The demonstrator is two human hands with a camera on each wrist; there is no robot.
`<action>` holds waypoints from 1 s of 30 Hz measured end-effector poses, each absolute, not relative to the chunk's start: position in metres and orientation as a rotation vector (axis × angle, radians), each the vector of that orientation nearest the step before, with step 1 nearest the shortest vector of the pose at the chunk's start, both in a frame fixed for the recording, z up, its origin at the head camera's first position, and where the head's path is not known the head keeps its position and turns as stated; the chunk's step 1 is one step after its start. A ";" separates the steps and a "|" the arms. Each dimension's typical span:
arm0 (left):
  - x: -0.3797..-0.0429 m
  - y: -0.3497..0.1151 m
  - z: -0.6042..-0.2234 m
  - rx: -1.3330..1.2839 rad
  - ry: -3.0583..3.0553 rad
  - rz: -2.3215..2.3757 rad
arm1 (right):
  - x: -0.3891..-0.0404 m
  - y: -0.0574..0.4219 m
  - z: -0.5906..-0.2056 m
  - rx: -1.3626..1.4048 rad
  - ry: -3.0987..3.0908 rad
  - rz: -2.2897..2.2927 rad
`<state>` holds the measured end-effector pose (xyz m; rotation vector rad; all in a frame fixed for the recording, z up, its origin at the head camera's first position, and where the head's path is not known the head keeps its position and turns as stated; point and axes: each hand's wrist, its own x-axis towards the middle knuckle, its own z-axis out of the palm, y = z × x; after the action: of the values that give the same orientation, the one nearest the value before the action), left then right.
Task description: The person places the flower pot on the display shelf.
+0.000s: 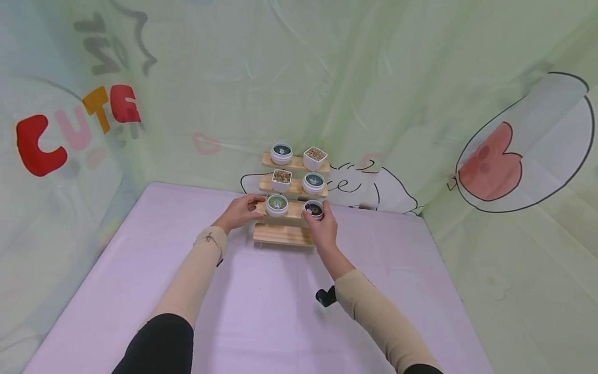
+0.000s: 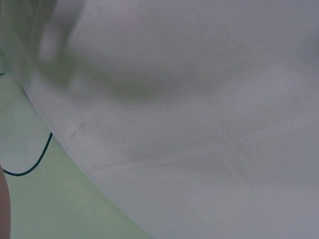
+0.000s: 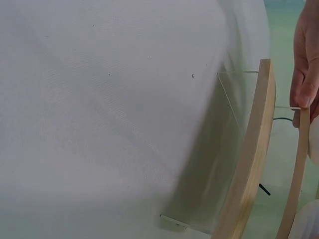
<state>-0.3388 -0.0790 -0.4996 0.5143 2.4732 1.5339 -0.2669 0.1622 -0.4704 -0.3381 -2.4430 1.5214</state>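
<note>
A tiered wooden stand (image 1: pixel 283 235) with clear supports stands at the back of the table. My left hand (image 1: pixel 239 212) pinches the left end of its second board from the bottom; in the right wrist view those fingers (image 3: pixel 308 92) lie on the board's end. My right hand (image 1: pixel 326 228) holds a small round white pot with a dark filling (image 1: pixel 313 209) at the right end of that board, thumb and fingers on its sides. Whether the pot touches the board is hidden. Left of it sits a round white pot with a green filling (image 1: pixel 277 205).
Higher boards carry square white pots of grainy filling (image 1: pixel 282 179) (image 1: pixel 315 157) and round pots with dark green fillings (image 1: pixel 313 183) (image 1: pixel 282 154). A lilac cloth (image 1: pixel 261 311) covers the table. Pale green printed curtains (image 1: pixel 210 93) surround it.
</note>
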 end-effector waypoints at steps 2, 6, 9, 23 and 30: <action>-0.340 -0.079 -0.501 0.517 2.469 1.538 | -0.268 0.161 -0.470 -0.342 -2.446 1.518; -0.341 -0.080 -0.502 0.503 2.468 1.535 | -0.269 0.159 -0.471 -0.341 -2.453 1.511; -0.341 -0.080 -0.502 0.506 2.475 1.522 | -0.269 0.159 -0.471 -0.345 -2.454 1.515; -0.339 -0.079 -0.498 0.499 2.475 1.525 | -0.273 0.157 -0.474 -0.303 -2.428 1.491; -0.335 -0.079 -0.495 0.517 2.479 1.523 | -0.273 0.156 -0.473 -0.304 -2.422 1.473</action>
<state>-0.3351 -0.0788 -0.4952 0.5173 2.4794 1.5225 -0.2726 0.1563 -0.4732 -0.3044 -2.4221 1.4731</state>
